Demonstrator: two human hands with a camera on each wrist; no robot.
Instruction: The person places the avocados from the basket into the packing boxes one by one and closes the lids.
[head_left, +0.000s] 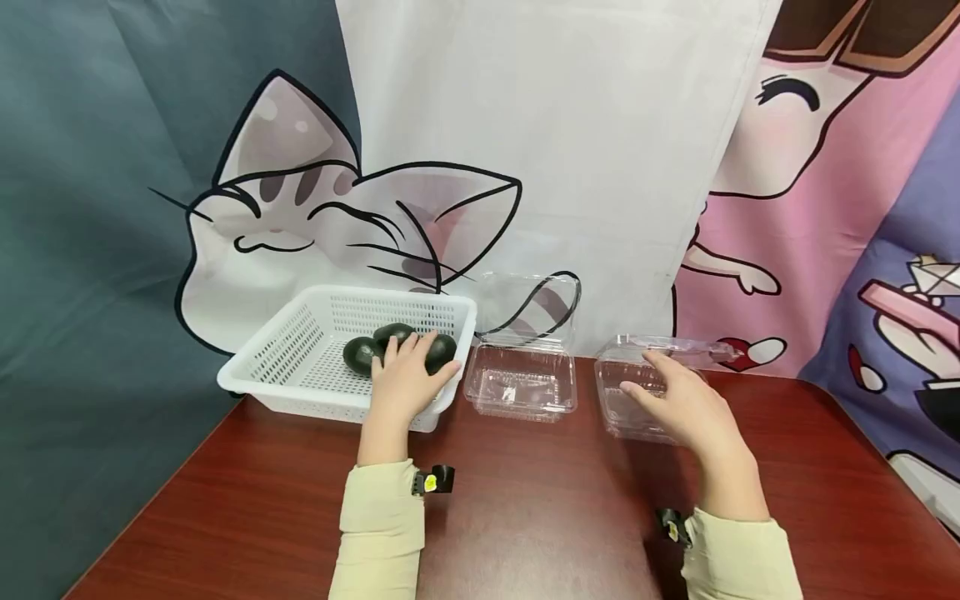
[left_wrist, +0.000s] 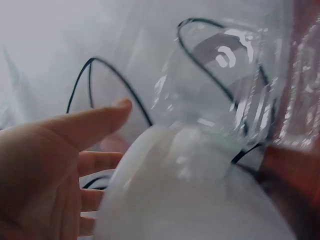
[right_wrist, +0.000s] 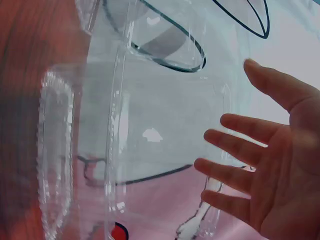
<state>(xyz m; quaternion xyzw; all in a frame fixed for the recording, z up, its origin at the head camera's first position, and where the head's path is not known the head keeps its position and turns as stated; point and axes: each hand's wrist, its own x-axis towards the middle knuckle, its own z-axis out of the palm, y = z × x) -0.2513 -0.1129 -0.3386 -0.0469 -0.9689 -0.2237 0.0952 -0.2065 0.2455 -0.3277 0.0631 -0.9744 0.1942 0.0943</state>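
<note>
Three dark green avocados [head_left: 362, 357] lie in the right half of a white plastic basket [head_left: 251, 362]. My left hand [head_left: 403, 379] reaches over the basket's near right side, fingers spread among the avocados and overlapping them in the head view. In the left wrist view its thumb [left_wrist: 107, 116] is stretched out, while the basket's white wall hides part of the fingers. Over the right clear plastic clamshell box [head_left: 626, 412], my right hand [head_left: 693, 408] hovers with fingers apart and nothing held. The right wrist view shows its straight fingers [right_wrist: 227, 175] facing the raised clear lid.
Another clear clamshell box [head_left: 517, 383] stands between the basket and the right box, its lid [head_left: 525, 304] raised against the backdrop. All stand along the back of a reddish-brown table [head_left: 517, 517]. A printed cloth [head_left: 585, 125] hangs right behind them.
</note>
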